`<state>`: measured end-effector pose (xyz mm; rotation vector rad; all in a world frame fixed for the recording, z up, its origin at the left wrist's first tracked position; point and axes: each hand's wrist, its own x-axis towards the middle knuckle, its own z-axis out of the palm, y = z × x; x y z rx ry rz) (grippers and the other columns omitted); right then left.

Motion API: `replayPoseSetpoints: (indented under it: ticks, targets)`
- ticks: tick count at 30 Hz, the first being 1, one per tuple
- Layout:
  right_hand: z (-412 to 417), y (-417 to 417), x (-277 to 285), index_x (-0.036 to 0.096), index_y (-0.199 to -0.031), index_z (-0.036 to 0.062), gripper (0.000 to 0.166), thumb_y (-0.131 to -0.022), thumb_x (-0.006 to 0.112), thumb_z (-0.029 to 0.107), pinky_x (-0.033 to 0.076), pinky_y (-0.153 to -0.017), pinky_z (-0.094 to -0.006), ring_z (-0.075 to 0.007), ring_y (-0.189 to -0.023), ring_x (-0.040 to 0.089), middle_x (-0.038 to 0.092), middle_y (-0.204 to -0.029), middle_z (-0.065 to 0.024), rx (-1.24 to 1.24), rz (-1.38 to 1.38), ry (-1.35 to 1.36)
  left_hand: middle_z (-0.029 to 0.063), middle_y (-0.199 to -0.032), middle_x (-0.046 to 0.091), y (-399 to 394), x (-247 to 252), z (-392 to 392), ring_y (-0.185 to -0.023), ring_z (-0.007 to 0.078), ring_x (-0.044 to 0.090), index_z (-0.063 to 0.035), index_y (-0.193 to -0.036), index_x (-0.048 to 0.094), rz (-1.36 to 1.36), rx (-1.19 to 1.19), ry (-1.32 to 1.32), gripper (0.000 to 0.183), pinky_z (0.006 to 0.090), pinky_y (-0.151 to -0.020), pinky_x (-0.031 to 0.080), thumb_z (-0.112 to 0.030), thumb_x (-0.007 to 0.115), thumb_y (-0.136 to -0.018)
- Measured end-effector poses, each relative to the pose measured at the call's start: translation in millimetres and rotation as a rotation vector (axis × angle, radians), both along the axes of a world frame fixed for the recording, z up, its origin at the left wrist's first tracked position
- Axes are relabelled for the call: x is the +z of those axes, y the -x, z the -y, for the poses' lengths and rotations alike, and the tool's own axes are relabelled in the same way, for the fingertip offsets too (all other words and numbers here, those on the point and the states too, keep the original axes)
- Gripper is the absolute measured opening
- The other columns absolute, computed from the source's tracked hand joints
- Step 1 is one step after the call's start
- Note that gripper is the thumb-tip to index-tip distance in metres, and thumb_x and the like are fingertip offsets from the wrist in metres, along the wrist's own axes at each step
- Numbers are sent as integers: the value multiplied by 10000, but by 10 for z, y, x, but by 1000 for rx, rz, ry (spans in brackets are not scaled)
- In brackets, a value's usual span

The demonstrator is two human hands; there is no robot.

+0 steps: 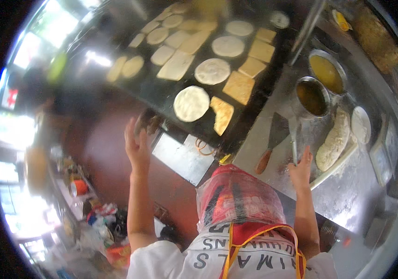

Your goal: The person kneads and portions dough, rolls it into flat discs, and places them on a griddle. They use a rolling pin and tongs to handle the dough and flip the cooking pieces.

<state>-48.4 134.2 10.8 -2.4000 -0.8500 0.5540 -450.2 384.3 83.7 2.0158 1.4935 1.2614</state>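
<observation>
My left hand (137,143) is raised in front of the griddle (146,91), left of its front corner, with fingers apart and nothing in it. On the griddle's near end lie a pale round flatbread (191,104) and a browned flatbread piece (224,117) with one ragged side. My right hand (301,168) is over the metal counter (251,153), at the end of a slim metal handle (294,144). Whether its fingers grip the handle is unclear. To its left lies a wide-bladed scraper with a wooden handle (263,162). A long floured dough roll (333,141) rests to its right.
Several round and square flatbreads (212,71) cover the griddle. A metal pot of dark liquid (312,96) and a bowl of yellow liquid (327,72) stand on the counter, near a dish of white powder (361,125). A metal sheet (185,157) sits below the griddle's front.
</observation>
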Motion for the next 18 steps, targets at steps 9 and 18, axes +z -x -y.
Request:
replayPoseSetpoints:
  ticks: [9,18]
  targets:
    - [650,510,52,283,-1435,45,681,-807,536,-32,430,-581,-207,-65,-729,493,518,-1172,-51,-96,-732,-523,184,-1282,502,1068,-830,2146,-1227,309,449,16,-1254,496,-61,244,279,412,377,-1031,335,-54,585,-859]
    - [1070,904,257,334,-1403,37,622,-832,580,33,435,-550,-194,-72,-739,510,529,-1147,-62,-232,-754,-664,186,-1300,483,970,-847,2085,-1221,333,455,-25,-1266,491,-128,52,261,438,384,-1017,362,-74,600,-845]
